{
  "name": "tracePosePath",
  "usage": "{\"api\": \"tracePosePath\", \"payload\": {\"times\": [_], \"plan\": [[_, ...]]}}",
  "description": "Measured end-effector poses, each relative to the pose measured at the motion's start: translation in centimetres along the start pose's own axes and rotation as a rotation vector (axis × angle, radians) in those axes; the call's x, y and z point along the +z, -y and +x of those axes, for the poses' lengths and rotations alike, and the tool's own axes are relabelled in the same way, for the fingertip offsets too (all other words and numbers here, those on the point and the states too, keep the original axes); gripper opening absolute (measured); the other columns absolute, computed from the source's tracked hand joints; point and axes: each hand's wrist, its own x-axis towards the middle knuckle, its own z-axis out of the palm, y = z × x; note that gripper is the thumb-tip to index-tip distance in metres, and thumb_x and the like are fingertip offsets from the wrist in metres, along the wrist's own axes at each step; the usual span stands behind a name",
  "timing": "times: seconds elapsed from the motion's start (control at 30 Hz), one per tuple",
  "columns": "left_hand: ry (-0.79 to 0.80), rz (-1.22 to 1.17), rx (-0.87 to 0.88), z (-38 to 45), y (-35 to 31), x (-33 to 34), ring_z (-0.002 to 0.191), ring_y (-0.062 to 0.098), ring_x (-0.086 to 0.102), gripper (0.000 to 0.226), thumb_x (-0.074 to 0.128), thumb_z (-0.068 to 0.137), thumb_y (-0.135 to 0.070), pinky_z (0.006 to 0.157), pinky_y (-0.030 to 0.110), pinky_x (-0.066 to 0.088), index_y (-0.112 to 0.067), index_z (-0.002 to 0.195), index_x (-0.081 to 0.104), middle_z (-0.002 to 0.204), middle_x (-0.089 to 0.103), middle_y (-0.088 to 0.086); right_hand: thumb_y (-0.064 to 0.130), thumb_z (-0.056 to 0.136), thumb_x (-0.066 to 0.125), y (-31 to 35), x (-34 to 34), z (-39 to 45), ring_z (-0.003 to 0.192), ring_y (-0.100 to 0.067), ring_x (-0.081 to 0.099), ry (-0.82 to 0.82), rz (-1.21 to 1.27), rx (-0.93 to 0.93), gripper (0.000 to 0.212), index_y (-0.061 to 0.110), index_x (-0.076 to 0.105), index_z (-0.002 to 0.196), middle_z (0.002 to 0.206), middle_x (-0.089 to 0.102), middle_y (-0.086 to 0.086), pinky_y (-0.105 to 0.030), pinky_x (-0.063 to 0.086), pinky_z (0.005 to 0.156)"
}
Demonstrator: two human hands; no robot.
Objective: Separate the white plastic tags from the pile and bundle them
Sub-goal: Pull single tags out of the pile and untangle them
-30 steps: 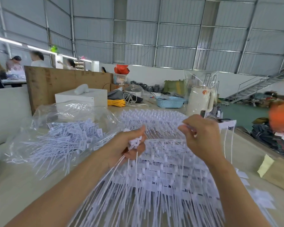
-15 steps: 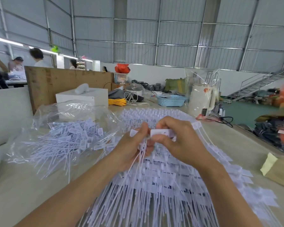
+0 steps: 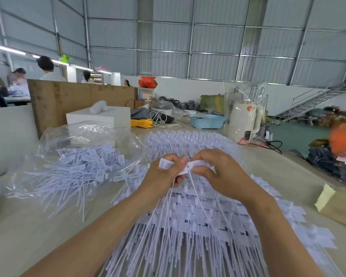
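Ahead, the bench point(image 3: 28, 226) runs long and pale, its right edge slanting away from the near right toward the far middle, with floor and dark heaps beyond it. Bare bench surface lies at the near left, between the left forearm and a clear plastic bag point(image 3: 54, 148) that holds loose tags in a tangle. The big pile of white plastic tags point(image 3: 198, 226) fills the middle, fanned from the near edge out to the far side, reaching nearly to the right edge, where a brown paper packet point(image 3: 338, 206) sits. At the far end a white box point(image 3: 100, 118), a blue basket point(image 3: 207, 121) and a white kettle point(image 3: 244, 120) stand in a row. Both hands meet above the pile's centre: the left hand point(image 3: 164, 176) grips a small bundle of tags point(image 3: 166, 198) at their heads, stems trailing down toward the pile, while the right hand point(image 3: 218, 170), knuckles up, pinches a tag's flat head point(image 3: 196, 163) with curled fingers, touching the left fingers.
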Motion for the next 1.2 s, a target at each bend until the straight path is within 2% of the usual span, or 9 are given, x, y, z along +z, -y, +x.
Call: {"api": "tracePosePath", "payload": {"times": [0.17, 0.3, 0.4, 0.5, 0.73, 0.93, 1.07, 1.13, 1.2], "plan": [[-0.016, -0.051, -0.049, 0.0, 0.1, 0.0, 0.052, 0.010, 0.056, 0.035, 0.066, 0.067, -0.043, 0.047, 0.017, 0.043, -0.011, 0.076, 0.057, 0.057, 0.060, 0.001, 0.022, 0.083, 0.070, -0.1, 0.6, 0.2, 0.063, -0.003, 0.044, -0.099, -0.034, -0.021, 0.012, 0.011, 0.066, 0.084, 0.074, 0.052, 0.009, -0.031, 0.033, 0.066], [0.001, -0.062, -0.105, 0.0, 0.5, 0.1, 0.053, 0.014, 0.065, 0.023, 0.064, 0.080, -0.032, 0.044, 0.018, 0.043, -0.011, 0.079, 0.054, 0.063, 0.068, 0.003, 0.026, 0.086, 0.067, -0.4, 1.8, 0.1, 0.072, -0.016, 0.054, -0.076, -0.107, 0.017, 0.011, 0.016, 0.065, 0.087, 0.079, 0.060, 0.005, -0.039, 0.039, 0.079], [-0.012, -0.048, -0.100, 0.1, 0.6, 0.2, 0.047, 0.013, 0.060, 0.018, 0.061, 0.087, -0.022, 0.042, 0.018, 0.039, -0.005, 0.084, 0.054, 0.057, 0.064, 0.003, 0.032, 0.088, 0.063, -0.6, 2.4, 0.1, 0.072, -0.014, 0.053, -0.075, -0.128, 0.026, 0.016, 0.017, 0.064, 0.092, 0.079, 0.063, 0.006, -0.036, 0.034, 0.080], [-0.035, -0.055, -0.086, 0.1, 0.8, 0.4, 0.045, 0.013, 0.058, 0.015, 0.061, 0.089, -0.016, 0.042, 0.019, 0.039, -0.006, 0.080, 0.054, 0.056, 0.062, 0.004, 0.039, 0.091, 0.056, -0.8, 2.7, 0.1, 0.086, -0.019, 0.060, -0.036, -0.173, 0.041, 0.021, 0.021, 0.063, 0.100, 0.089, 0.068, 0.005, -0.033, 0.027, 0.080], [-0.063, 0.014, -0.139, 0.1, 1.6, 0.6, 0.049, 0.018, 0.052, 0.025, 0.059, 0.092, -0.021, 0.043, 0.020, 0.039, 0.004, 0.093, 0.060, 0.058, 0.060, 0.010, 0.038, 0.091, 0.056, -1.0, 3.0, 0.0, 0.092, -0.017, 0.057, -0.037, -0.163, 0.025, 0.018, 0.028, 0.069, 0.095, 0.088, 0.062, 0.014, -0.033, 0.027, 0.080], [-0.054, 0.116, -0.161, 0.6, 1.6, 0.3, 0.043, 0.014, 0.052, 0.025, 0.057, 0.094, -0.026, 0.046, 0.023, 0.041, -0.012, 0.073, 0.055, 0.059, 0.056, 0.007, 0.030, 0.088, 0.063, -0.6, 3.3, -0.1, 0.089, -0.015, 0.063, -0.052, -0.144, 0.034, 0.012, 0.033, 0.071, 0.097, 0.092, 0.071, 0.011, -0.036, 0.032, 0.087], [-0.062, 0.142, -0.227, 0.7, 1.6, 0.0, 0.037, 0.011, 0.050, 0.027, 0.059, 0.093, -0.027, 0.039, 0.017, 0.034, -0.014, 0.070, 0.053, 0.049, 0.056, 0.001, 0.020, 0.075, 0.077, 0.0, 3.0, -0.1, 0.066, -0.019, 0.063, -0.094, -0.380, -0.033, 0.008, 0.024, 0.071, 0.074, 0.071, 0.069, 0.008, -0.039, 0.038, 0.078], [-0.069, 0.176, -0.311, 0.6, 1.6, -0.5, 0.034, 0.009, 0.048, 0.029, 0.061, 0.092, -0.028, 0.035, 0.013, 0.031, -0.015, 0.067, 0.051, 0.046, 0.056, -0.001, 0.009, 0.065, 0.084, -0.8, 1.9, -0.3, 0.052, -0.019, 0.057, -0.215, -0.467, 0.025, 0.023, 0.019, 0.064, 0.060, 0.057, 0.062, 0.006, -0.036, 0.042, 0.070], [-0.064, 0.130, -0.365, 0.7, 1.2, -1.3, 0.034, 0.009, 0.047, 0.026, 0.062, 0.091, -0.028, 0.035, 0.014, 0.032, -0.014, 0.071, 0.051, 0.047, 0.055, -0.001, 0.009, 0.071, 0.080, -1.8, 0.5, -0.6, 0.050, -0.023, 0.056, -0.371, -0.397, 0.091, 0.021, 0.013, 0.063, 0.061, 0.057, 0.060, 0.002, -0.040, 0.045, 0.069]]}}
